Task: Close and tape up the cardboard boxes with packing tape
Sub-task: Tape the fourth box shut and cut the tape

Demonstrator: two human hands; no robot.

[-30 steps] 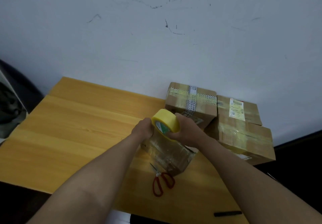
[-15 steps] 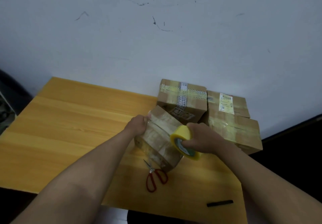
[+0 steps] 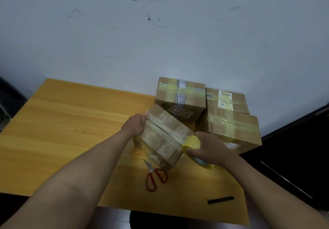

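A small cardboard box (image 3: 163,136), wrapped in clear tape, stands tilted on the wooden table (image 3: 62,131). My left hand (image 3: 135,124) grips its upper left end. At the box's right lower edge my right hand (image 3: 208,148) holds the yellow roll of packing tape (image 3: 193,144). Tape runs along the top face of the box toward the roll.
Two taped boxes stand against the wall: one with a black-and-white strip (image 3: 179,98), one larger with a label (image 3: 231,122). Red-handled scissors (image 3: 154,175) lie just below the small box. A black marker (image 3: 220,199) lies near the table's front right edge.
My right hand has carried the tape roll from the box's top left end, over its top face, down to its right lower edge. The left hand stayed on the box.
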